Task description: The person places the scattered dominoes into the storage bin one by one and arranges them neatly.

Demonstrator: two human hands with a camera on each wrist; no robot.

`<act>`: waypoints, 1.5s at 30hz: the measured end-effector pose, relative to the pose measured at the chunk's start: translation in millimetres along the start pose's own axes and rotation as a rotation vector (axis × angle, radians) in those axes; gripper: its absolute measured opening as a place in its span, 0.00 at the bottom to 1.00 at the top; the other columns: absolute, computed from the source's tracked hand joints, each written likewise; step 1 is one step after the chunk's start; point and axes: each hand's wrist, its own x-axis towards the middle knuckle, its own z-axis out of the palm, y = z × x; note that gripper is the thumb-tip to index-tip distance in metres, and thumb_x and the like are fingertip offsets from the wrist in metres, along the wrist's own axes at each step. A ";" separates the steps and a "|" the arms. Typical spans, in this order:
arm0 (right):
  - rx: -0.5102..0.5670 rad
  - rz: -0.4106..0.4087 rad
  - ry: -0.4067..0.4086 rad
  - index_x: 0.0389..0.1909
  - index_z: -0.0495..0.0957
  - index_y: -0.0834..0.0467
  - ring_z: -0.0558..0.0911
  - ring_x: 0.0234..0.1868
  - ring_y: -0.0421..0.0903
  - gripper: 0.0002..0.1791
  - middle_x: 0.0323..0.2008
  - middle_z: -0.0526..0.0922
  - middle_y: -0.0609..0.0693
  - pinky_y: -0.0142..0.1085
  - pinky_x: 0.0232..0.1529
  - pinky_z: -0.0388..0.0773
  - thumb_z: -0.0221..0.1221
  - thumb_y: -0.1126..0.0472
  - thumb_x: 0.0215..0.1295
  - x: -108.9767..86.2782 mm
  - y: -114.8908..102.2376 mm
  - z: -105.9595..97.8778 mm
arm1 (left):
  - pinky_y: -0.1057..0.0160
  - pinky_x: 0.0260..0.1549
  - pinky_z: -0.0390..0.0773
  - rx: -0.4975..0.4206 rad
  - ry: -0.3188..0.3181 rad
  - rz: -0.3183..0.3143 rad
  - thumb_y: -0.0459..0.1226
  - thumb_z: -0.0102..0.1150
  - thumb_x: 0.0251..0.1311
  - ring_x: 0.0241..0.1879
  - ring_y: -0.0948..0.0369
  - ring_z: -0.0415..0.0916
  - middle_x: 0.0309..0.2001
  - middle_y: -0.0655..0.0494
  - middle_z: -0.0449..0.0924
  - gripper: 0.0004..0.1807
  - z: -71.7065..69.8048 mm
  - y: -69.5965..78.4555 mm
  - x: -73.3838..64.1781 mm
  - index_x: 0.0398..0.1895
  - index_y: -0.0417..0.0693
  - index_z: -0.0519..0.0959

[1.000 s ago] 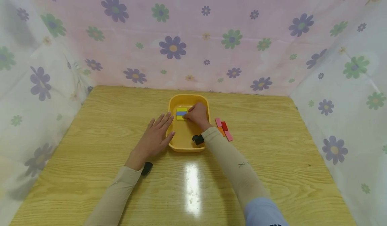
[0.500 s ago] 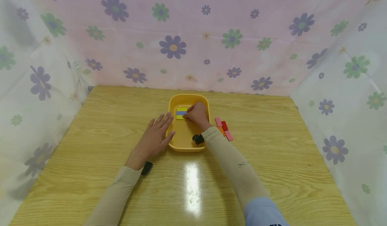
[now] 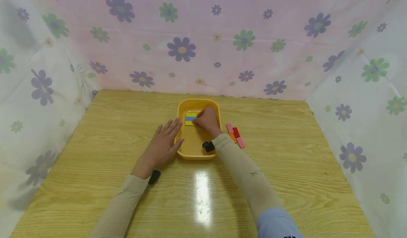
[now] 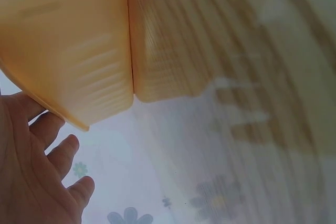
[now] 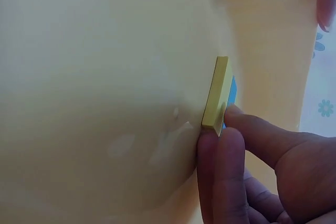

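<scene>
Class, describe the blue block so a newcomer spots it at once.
On the wooden table stands an orange-yellow tray. In its far half, beside the right hand, three flat blocks lie side by side. The blue block is the middle one, between two yellow.

I see the right hand (image 5: 289,166) pinch one end of a little yellow block (image 5: 215,95) with its thumb and fingers. A blue block (image 5: 231,92) peeks out behind it. They sit in a shiny yellow tub (image 5: 131,51). A bit of the left hand (image 5: 326,3) and some flowery cloth (image 5: 321,85) show at the edge.
</scene>
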 end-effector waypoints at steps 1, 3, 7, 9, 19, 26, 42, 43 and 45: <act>-0.007 0.001 0.003 0.35 0.87 0.70 0.85 0.20 0.48 0.13 0.27 0.88 0.61 0.33 0.28 0.84 0.77 0.66 0.51 -0.1 0.0 -0.2 | 0.38 0.76 0.44 0.000 0.002 0.001 0.52 0.43 0.79 0.81 0.47 0.44 0.82 0.51 0.47 0.36 0.0 0.2 0.0 0.81 0.46 0.54; -0.026 0.000 0.012 0.34 0.87 0.70 0.84 0.19 0.47 0.13 0.25 0.88 0.60 0.33 0.28 0.83 0.76 0.66 0.51 -0.2 0.0 -0.8 | 0.37 0.76 0.44 -0.001 0.006 0.004 0.52 0.44 0.79 0.81 0.47 0.45 0.82 0.50 0.47 0.35 0.2 0.7 0.2 0.81 0.45 0.55; -0.051 0.005 0.015 0.34 0.86 0.70 0.82 0.20 0.45 0.13 0.25 0.87 0.60 0.33 0.28 0.81 0.75 0.65 0.53 -0.5 -0.5 -4.4 | 0.36 0.76 0.44 0.006 0.014 0.009 0.52 0.44 0.78 0.81 0.46 0.45 0.82 0.50 0.48 0.35 1.8 0.7 0.7 0.81 0.44 0.55; -0.033 0.012 0.001 0.37 0.85 0.70 0.82 0.20 0.45 0.14 0.27 0.87 0.61 0.33 0.29 0.81 0.74 0.64 0.55 -0.8 -1.1 -7.8 | 0.36 0.76 0.44 0.006 0.016 0.011 0.52 0.44 0.78 0.81 0.46 0.45 0.82 0.50 0.48 0.35 2.4 0.9 1.1 0.81 0.45 0.55; 0.313 0.051 -0.070 0.46 0.83 0.69 0.89 0.40 0.60 0.15 0.43 0.87 0.65 0.48 0.46 0.86 0.68 0.62 0.65 -9.5 -13.0 -44.9 | 0.36 0.76 0.45 -0.009 0.027 0.011 0.52 0.44 0.78 0.81 0.46 0.46 0.82 0.50 0.48 0.35 5.6 -0.3 -0.1 0.81 0.45 0.56; 0.394 -0.023 -0.073 0.52 0.81 0.67 0.87 0.44 0.57 0.17 0.51 0.83 0.67 0.46 0.48 0.86 0.63 0.58 0.72 -19.2 -11.6 -76.4 | 0.37 0.76 0.43 -0.015 0.012 -0.004 0.53 0.43 0.79 0.81 0.47 0.44 0.82 0.52 0.46 0.36 5.5 0.0 -0.5 0.81 0.45 0.55; 0.398 -0.068 0.053 0.55 0.81 0.65 0.84 0.49 0.64 0.21 0.48 0.83 0.64 0.48 0.49 0.86 0.52 0.52 0.80 -44.5 47.6 -106.0 | 0.37 0.76 0.41 -0.020 -0.015 -0.018 0.51 0.44 0.79 0.81 0.47 0.41 0.83 0.51 0.44 0.36 0.5 1.8 -0.5 0.81 0.44 0.54; 0.405 -0.069 0.056 0.55 0.81 0.66 0.84 0.49 0.65 0.21 0.47 0.83 0.65 0.50 0.49 0.85 0.52 0.52 0.80 -45.3 51.9 -106.2 | 0.37 0.76 0.41 -0.021 -0.017 -0.021 0.51 0.44 0.79 0.81 0.47 0.41 0.83 0.51 0.44 0.36 -0.5 2.2 -0.7 0.81 0.45 0.53; 0.404 -0.066 0.059 0.55 0.80 0.67 0.84 0.49 0.65 0.21 0.48 0.83 0.67 0.53 0.51 0.84 0.52 0.53 0.80 -46.8 59.4 -106.7 | 0.36 0.76 0.41 -0.020 -0.016 -0.024 0.51 0.44 0.79 0.81 0.46 0.41 0.83 0.50 0.44 0.36 -1.7 2.9 -0.8 0.81 0.44 0.54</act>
